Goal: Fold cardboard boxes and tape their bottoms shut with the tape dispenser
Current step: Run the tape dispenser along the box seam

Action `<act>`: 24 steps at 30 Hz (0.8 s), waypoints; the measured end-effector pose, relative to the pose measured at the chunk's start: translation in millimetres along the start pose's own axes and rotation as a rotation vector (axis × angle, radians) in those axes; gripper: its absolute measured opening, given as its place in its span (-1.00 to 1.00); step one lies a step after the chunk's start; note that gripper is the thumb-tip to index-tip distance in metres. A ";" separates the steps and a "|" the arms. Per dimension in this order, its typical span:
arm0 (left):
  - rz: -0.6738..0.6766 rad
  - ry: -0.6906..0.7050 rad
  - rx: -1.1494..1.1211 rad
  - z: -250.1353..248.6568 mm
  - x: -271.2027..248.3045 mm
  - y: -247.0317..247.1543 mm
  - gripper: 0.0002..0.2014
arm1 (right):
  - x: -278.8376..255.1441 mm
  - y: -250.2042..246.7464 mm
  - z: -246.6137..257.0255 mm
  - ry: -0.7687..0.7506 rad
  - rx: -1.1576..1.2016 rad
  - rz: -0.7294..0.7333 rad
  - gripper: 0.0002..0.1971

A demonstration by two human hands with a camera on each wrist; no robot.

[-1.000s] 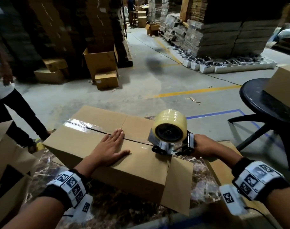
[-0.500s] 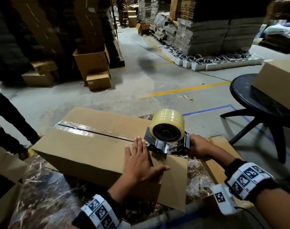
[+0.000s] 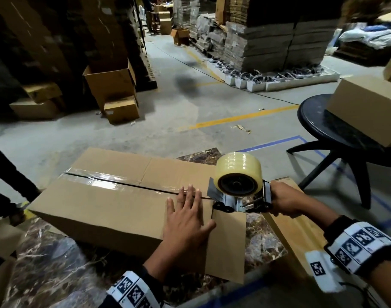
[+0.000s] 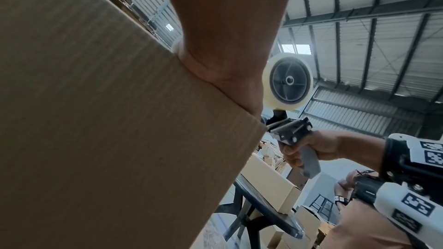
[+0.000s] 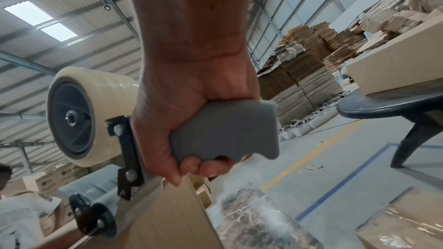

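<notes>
While the cardboard box (image 3: 96, 210) lies on a marbled tabletop (image 3: 45, 263), clear glossy tape (image 3: 94, 181) over its seam, left hand (image 3: 188, 218) presses flat w/ straight fingers at box's right end. Just right of it, tape dispenser (image 3: 236, 192) w/ translucent roll sits at box edge; right hand (image 3: 285, 201) fist-wrapped around its grey handle.
</notes>
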State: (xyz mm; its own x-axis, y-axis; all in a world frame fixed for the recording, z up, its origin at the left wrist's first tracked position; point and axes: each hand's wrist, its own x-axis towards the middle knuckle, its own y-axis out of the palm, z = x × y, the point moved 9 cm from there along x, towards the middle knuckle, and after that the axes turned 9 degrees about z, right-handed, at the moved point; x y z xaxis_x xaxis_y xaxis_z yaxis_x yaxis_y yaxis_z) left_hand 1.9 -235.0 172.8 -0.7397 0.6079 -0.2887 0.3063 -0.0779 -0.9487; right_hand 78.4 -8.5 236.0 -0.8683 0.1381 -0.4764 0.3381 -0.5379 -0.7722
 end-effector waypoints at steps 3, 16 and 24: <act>-0.012 0.064 0.023 -4.7 2.6 2.1 -0.15 | -7.3 5.0 -5.4 -0.050 0.032 -0.022 -0.89; 0.029 0.077 0.045 -9.0 5.6 2.7 -0.10 | -3.4 30.0 -47.7 -0.143 0.128 -0.060 -0.77; 0.009 0.097 0.072 -5.6 11.2 6.6 -0.11 | 23.2 108.8 -73.3 0.104 0.344 0.098 -0.79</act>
State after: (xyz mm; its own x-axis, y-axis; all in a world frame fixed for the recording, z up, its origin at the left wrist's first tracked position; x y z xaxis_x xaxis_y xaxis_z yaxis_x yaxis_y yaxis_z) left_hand -1.0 -224.3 164.0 -0.6741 0.6805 -0.2872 0.2668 -0.1382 -0.9538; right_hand 121.6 -2.9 110.2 -0.7903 0.1468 -0.5949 0.2603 -0.7985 -0.5428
